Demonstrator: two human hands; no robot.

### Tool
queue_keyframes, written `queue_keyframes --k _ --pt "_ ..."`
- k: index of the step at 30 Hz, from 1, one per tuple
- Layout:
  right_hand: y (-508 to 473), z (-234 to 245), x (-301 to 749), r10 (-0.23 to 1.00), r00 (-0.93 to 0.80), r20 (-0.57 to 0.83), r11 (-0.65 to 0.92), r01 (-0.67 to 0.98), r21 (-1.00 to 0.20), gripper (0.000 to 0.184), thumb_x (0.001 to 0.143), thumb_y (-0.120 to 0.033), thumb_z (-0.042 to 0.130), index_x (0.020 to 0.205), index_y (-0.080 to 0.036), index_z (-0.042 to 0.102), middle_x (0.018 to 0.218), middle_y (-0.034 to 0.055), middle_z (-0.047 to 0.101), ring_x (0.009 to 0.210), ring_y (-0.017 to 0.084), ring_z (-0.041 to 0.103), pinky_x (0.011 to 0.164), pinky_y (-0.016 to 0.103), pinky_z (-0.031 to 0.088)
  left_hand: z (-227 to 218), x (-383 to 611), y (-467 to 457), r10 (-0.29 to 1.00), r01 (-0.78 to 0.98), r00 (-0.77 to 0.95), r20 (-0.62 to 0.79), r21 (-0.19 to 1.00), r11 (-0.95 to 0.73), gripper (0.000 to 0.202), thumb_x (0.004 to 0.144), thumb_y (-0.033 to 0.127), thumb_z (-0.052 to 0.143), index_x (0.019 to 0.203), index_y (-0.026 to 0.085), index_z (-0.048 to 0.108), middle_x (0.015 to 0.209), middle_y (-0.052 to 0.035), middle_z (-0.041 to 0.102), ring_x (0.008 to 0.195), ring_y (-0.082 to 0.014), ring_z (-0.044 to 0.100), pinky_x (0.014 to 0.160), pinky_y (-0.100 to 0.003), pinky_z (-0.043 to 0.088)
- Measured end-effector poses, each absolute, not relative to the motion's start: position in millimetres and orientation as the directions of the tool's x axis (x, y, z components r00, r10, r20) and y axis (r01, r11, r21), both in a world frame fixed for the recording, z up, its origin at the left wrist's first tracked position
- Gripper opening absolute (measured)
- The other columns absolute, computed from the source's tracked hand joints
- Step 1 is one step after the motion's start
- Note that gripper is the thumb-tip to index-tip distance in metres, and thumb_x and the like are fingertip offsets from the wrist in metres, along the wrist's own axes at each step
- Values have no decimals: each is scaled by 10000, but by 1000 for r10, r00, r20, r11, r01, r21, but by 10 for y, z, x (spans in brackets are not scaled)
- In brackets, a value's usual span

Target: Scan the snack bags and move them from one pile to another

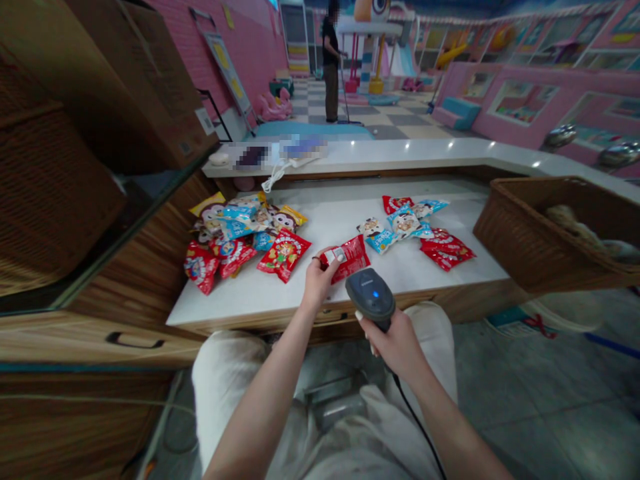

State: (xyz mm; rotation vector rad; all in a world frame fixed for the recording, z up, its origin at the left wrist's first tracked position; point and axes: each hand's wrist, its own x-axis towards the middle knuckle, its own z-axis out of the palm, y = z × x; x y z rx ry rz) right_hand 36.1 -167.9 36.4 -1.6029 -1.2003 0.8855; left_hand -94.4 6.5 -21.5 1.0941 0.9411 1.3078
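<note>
Far left of the scanner point(370, 293), I see the bigger heap of snack packets point(240, 240) on the white counter point(300, 293). They overlap, so I count roughly a dozen, no closer. Just left of the scanner my left hand point(317, 280) pinches one red packet point(350, 257) by its corner, lifted slightly off the counter and right in front of the scanner's nose. My right hand point(395, 343) is wrapped around the scanner's grip, a little apart from the left. I judge the fingertip hold to be thin: the glossy packet could slip or twist, and its crinkled film may throw glare. The cable point(415, 413) trailing below the scanner could snag on my lap. Right of the scanner lies a smaller group of packets point(415, 233), about seven, and further right one wicker basket point(540, 240).
</note>
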Motion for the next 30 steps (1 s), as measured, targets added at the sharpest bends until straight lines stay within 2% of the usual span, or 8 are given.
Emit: queue_keyframes --k 5,10,18,23,30 --pt "-1690 363 355 965 261 -18 -105 324 -940 292 876 -471 696 694 -262 602 476 -8 630 386 193 619 438 269 480 -313 -973 118 998 -282 24 59 958 -49 461 769 541 887 1039 182 781 980 -81 823 930 -258 770 892 -385 607" --pt "-1676 337 344 969 245 -13 -99 341 -935 283 892 -451 689 697 -268 596 476 -10 624 391 194 616 437 267 477 -333 -985 129 999 -366 30 42 930 -28 476 767 560 881 1033 178 782 959 -69 821 890 -244 772 897 -389 606" --pt "-1666 374 310 968 251 -26 -114 343 -932 278 876 -462 685 695 -269 598 467 -3 631 402 207 638 439 268 480 -279 -963 62 999 -361 -1 33 932 -31 444 809 611 830 895 179 768 849 -57 816 832 -245 773 839 -381 620" --pt "-1671 374 318 972 234 -19 -103 354 -929 300 884 -466 684 677 -271 589 453 -6 618 390 201 625 439 265 478 -315 -957 71 1000 -394 26 17 919 -5 430 816 562 820 998 173 798 989 -102 843 908 -275 800 891 -418 632" --pt "-1673 375 301 971 239 -17 -104 358 -928 279 884 -466 681 702 -271 599 459 -11 616 389 201 621 440 268 470 -226 -954 45 999 -377 16 31 926 -22 485 791 648 837 913 181 783 852 -68 817 824 -253 775 863 -401 621"
